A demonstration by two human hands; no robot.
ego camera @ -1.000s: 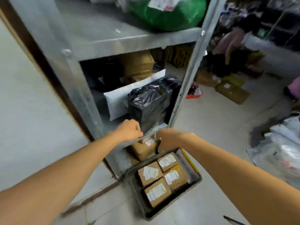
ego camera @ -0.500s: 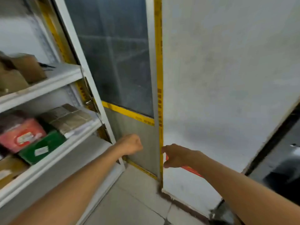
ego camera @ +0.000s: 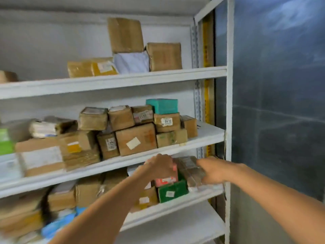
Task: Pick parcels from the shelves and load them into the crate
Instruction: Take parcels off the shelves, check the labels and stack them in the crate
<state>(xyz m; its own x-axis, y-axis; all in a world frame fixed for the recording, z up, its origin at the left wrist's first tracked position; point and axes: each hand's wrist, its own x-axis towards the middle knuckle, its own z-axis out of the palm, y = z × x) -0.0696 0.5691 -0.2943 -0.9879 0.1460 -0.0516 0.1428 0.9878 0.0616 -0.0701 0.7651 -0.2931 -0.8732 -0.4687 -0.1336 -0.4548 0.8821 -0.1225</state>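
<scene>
Left hand (ego camera: 159, 169) curled over red parcel (ego camera: 166, 180), right hand (ego camera: 213, 171) against wrapped parcel (ego camera: 190, 166) at 3 o'clock, grip not discernible, green box (ego camera: 173, 191) at 6 o'clock

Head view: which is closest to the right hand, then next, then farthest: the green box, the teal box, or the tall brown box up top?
1. Green box, lower shelf, beside the right hand.
2. Teal box, middle shelf.
3. Tall brown box, top shelf.

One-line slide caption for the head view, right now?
Left hand at a red parcel, right hand at a clear-wrapped parcel, on white shelving.
</scene>
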